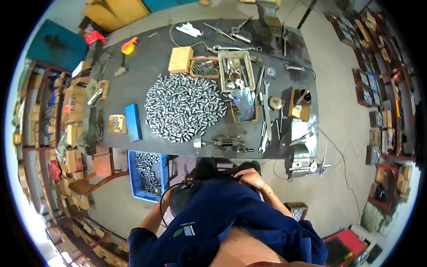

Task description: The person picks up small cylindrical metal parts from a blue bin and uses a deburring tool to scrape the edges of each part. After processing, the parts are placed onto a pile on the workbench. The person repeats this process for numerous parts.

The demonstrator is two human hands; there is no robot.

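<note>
Your right hand [251, 177] curled, left hand [167, 199] half-hidden, both grips impossible to tell, you seem paused; taking metal pieces [184, 107] at eleven o'clock would call for reaching.

We see even, fairly bright light, glints on the metal pieces [184, 107], whitish glare at lower left, and shelves [40, 147] bending along the left edge.
</note>
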